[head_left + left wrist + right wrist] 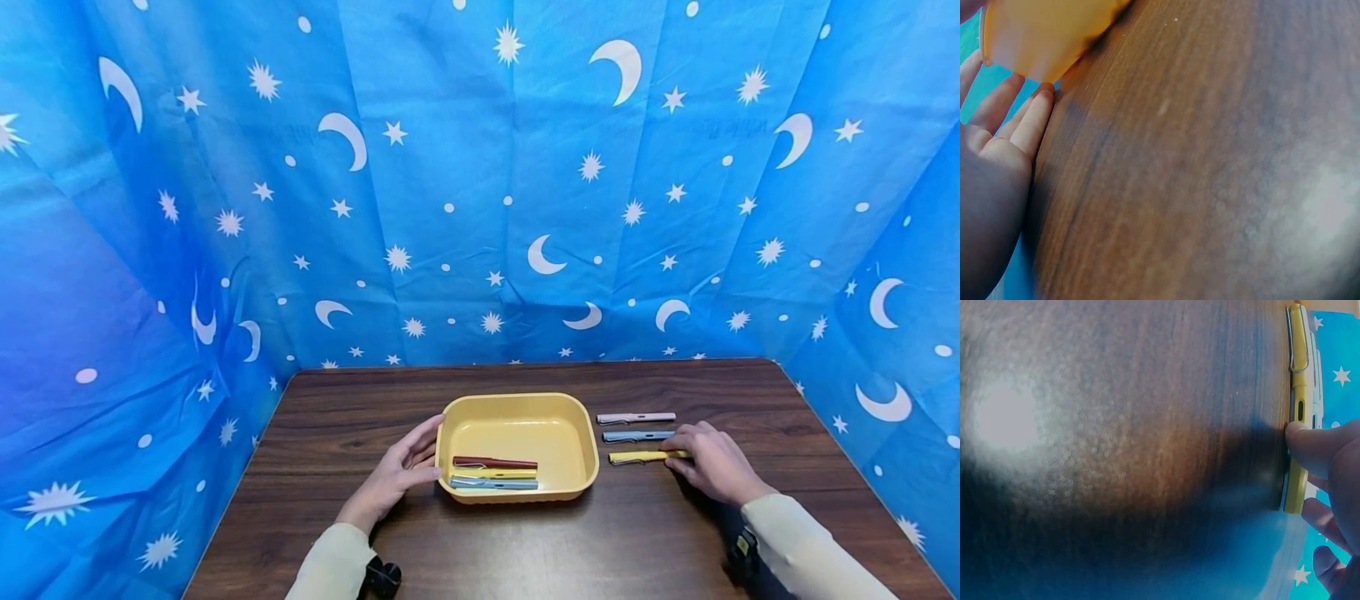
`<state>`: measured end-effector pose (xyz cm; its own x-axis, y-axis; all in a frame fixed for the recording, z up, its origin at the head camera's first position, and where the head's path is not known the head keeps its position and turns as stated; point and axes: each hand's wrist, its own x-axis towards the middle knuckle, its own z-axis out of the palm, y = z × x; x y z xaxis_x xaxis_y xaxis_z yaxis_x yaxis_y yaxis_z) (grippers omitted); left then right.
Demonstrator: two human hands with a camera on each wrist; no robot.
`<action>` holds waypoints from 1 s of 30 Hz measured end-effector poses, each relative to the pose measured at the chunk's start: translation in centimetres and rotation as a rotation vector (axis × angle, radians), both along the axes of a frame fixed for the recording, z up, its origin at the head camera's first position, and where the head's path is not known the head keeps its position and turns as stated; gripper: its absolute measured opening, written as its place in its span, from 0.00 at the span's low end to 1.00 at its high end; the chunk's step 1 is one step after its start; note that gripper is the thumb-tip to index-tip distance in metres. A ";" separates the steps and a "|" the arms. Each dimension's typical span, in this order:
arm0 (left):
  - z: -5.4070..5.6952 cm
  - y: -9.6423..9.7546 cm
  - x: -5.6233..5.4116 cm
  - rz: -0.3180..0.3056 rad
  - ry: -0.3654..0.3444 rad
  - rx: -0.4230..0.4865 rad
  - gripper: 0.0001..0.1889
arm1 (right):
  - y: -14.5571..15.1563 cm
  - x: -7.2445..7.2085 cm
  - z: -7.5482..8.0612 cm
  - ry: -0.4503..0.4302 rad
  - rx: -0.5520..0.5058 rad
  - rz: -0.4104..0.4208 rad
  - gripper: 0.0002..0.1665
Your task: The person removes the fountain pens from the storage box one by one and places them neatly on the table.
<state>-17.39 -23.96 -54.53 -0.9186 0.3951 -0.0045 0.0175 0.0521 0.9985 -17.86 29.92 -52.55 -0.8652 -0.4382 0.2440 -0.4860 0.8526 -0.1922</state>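
While right fingers (684, 438) pinch pen (636, 457) beside two others (633, 437), spread left fingers (1032, 120) touch tray (566, 454).

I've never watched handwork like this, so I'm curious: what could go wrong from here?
The right fingers pinch the slim, yellow, metal-clipped pen away from its clip end, so it might tip when lifted. They could also nudge the slim, blue-grey, metal-clipped pen lying close behind it.
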 end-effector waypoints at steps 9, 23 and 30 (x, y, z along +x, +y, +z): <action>0.2 0.2 0.0 0.005 -0.008 -0.001 0.43 | 0.1 0.1 0.1 -0.020 -0.006 -0.039 0.11; 0.1 0.2 -0.1 0.003 -0.016 0.012 0.43 | -0.8 0.3 2.2 -0.003 -0.123 -0.066 0.16; 0.1 0.1 0.1 0.009 -0.007 -0.002 0.43 | -2.3 0.5 3.5 -0.069 -0.244 -0.061 0.20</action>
<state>-17.33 -23.85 -54.47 -0.9221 0.3868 -0.0118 0.0099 0.0543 0.9985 -17.37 27.65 -49.01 -0.9063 -0.3203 0.2758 -0.4141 0.8039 -0.4269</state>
